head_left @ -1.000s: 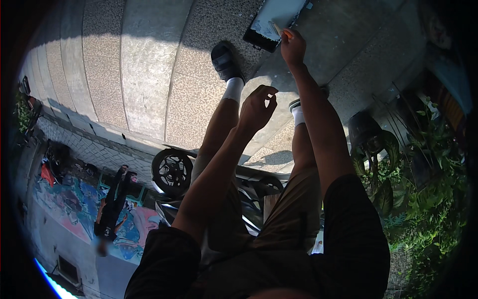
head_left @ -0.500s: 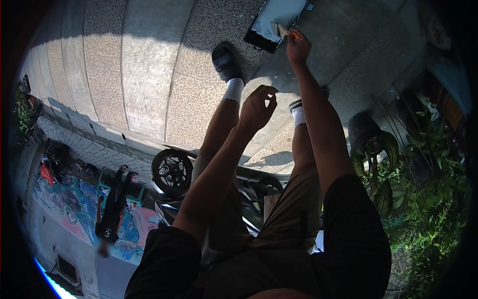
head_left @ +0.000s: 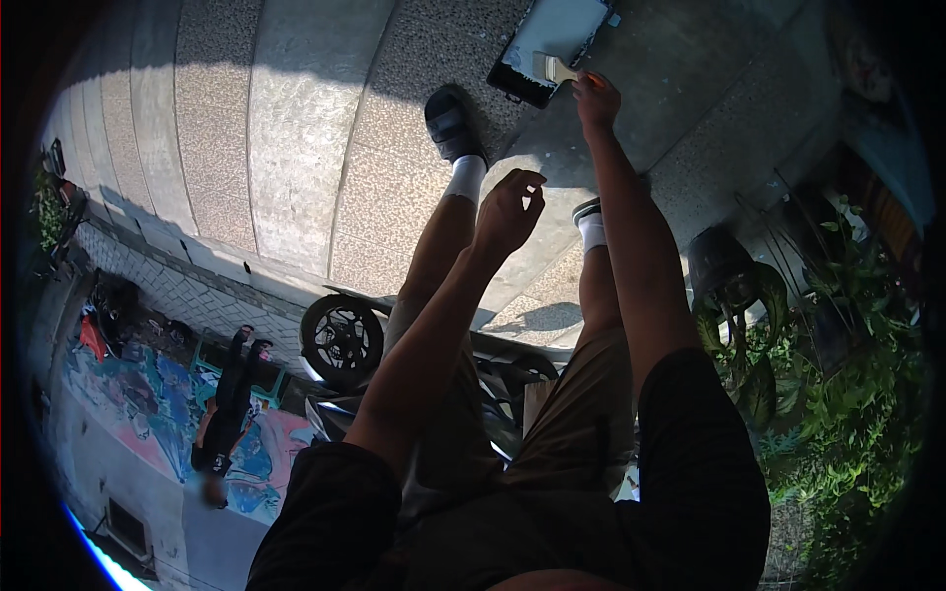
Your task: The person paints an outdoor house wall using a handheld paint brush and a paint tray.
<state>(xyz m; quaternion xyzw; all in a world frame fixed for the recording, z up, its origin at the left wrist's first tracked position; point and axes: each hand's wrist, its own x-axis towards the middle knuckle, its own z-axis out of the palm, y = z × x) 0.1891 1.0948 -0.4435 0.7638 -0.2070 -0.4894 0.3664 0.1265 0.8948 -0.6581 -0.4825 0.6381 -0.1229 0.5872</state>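
With right hand [head_left: 596,101] clamped on the paintbrush [head_left: 559,70], draw bristles [head_left: 539,65] lightly across the black tray [head_left: 519,88]. Hold the curled left hand [head_left: 506,212] clear; cannot tell whether closed.

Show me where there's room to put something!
Pale paving strips left of the left black sandal, above the black spoked wheel, look mostly bare. So does the smooth grey concrete right of the right hand, above the black plant pot. It's crowded at the black rectangular paint tray under the flat pale paintbrush, and among the green leafy plants.
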